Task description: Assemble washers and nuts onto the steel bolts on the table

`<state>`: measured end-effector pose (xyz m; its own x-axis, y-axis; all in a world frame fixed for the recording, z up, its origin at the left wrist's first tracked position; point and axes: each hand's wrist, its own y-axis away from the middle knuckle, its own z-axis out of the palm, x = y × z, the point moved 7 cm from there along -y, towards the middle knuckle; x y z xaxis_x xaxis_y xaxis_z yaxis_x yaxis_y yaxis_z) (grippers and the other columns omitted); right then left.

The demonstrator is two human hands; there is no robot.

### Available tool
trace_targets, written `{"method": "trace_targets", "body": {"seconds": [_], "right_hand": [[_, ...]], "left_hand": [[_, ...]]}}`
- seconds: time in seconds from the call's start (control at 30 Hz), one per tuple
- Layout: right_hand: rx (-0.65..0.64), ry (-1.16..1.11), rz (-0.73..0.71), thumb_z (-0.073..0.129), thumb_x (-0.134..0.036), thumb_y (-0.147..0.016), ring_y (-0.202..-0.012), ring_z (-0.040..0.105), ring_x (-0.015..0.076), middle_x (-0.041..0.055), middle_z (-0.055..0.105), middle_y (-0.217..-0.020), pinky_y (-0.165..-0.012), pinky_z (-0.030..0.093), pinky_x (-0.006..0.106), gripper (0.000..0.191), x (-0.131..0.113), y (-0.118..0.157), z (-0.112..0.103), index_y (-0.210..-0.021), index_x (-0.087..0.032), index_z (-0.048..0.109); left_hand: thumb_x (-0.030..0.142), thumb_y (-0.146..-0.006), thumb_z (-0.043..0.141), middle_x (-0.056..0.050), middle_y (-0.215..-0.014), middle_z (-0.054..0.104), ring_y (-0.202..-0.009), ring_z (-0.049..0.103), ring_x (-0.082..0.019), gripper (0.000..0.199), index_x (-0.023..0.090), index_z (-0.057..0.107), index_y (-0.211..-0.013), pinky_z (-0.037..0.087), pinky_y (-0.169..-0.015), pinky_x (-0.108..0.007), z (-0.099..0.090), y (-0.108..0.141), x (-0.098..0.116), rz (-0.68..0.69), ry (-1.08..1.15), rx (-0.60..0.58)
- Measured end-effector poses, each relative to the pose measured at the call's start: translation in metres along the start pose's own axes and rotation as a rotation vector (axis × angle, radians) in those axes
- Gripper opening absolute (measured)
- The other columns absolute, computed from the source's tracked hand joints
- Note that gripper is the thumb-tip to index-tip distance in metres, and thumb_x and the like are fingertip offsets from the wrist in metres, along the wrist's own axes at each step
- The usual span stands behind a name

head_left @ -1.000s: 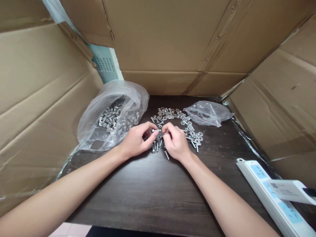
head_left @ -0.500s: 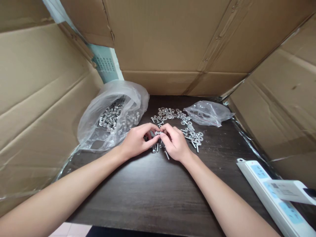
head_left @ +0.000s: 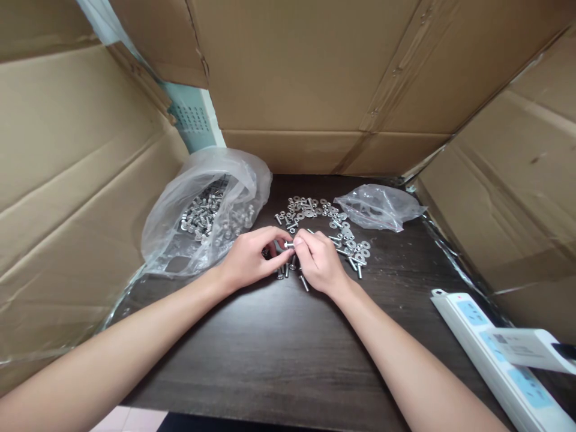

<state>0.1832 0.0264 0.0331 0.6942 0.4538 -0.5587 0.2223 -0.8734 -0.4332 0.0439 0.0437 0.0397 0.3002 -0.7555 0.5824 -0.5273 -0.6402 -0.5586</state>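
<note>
Both hands are brought together just above the desk [head_left: 265, 348], and a small bolt [head_left: 288, 245] is held between them, lying nearly level. Its right end is pinched by the thumb and finger of the right hand [head_left: 320, 264] and is covered by them. The left hand [head_left: 252, 255] is curved around the other end, with thumb and forefinger parted; whether the bolt is actually touched by those fingertips cannot be told at this size.

For this fine fingertip work, the right pinch is best kept light but firm, with the bolt held straight so that nothing on it is tilted. Any turning is better done in short, even rolls of the fingers than by the wrist, and the left fingertips are best placed close to the bolt, as a steadying support. A low position over the desk is to be preferred, so that a dropped part can be easily recovered.

Loose bolts [head_left: 305, 283] are scattered beneath the hands, and washers [head_left: 346, 231] are spread beyond them to the right. More bolts [head_left: 202, 215] are contained in the large plastic bag [head_left: 245, 165] on the left.
</note>
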Motion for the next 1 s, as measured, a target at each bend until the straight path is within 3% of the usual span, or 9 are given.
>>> {"method": "trace_targets", "body": {"seconds": [0.23, 0.43, 0.73, 1.0], "right_hand": [[-0.021, -0.069, 0.016, 0.032, -0.033, -0.108, -0.062, 0.049, 0.016, 0.001, 0.055, -0.065, -0.072, 0.032, 0.034, 0.041, 0.004, 0.001, 0.003, -0.07, -0.021, 0.041], [0.004, -0.105, 0.01, 0.039, -0.031, -0.105, -0.069, 0.054, 0.0169, 0.0007, 0.066, -0.079, -0.074, 0.034, 0.033, 0.026, 0.0, 0.002, -0.005, -0.091, -0.021, 0.058], [-0.025, -0.117, 0.029, 0.043, -0.032, -0.101, -0.066, 0.053, 0.0164, -0.0002, 0.061, -0.071, -0.075, 0.034, 0.033, 0.028, 0.001, 0.001, -0.001, -0.078, -0.02, 0.054], [0.026, -0.103, 0.016, 0.049, -0.027, -0.092, -0.064, 0.051, 0.0168, -0.0018, 0.058, -0.069, -0.073, 0.035, 0.033, 0.011, -0.002, 0.001, -0.007, -0.092, -0.02, 0.057]], "left_hand": [[0.022, -0.094, 0.072, 0.002, -0.089, 0.071, -0.069, 0.063, -0.007, 0.013, 0.017, 0.067, -0.105, 0.052, -0.069, -0.018, -0.002, 0.0, -0.002, -0.004, 0.006, 0.022], [0.022, -0.094, 0.072, 0.002, -0.09, 0.071, -0.069, 0.063, -0.007, 0.013, 0.017, 0.067, -0.105, 0.051, -0.069, -0.018, -0.002, 0.001, -0.003, -0.015, -0.005, 0.026], [0.022, -0.094, 0.071, 0.002, -0.088, 0.07, -0.068, 0.063, -0.007, 0.012, 0.017, 0.067, -0.104, 0.05, -0.068, -0.018, -0.003, 0.001, -0.003, -0.012, -0.009, 0.036], [0.02, -0.092, 0.073, 0.003, -0.089, 0.071, -0.069, 0.063, -0.006, 0.013, 0.018, 0.067, -0.103, 0.05, -0.068, -0.018, -0.003, 0.002, -0.003, -0.018, -0.008, 0.032]]}}
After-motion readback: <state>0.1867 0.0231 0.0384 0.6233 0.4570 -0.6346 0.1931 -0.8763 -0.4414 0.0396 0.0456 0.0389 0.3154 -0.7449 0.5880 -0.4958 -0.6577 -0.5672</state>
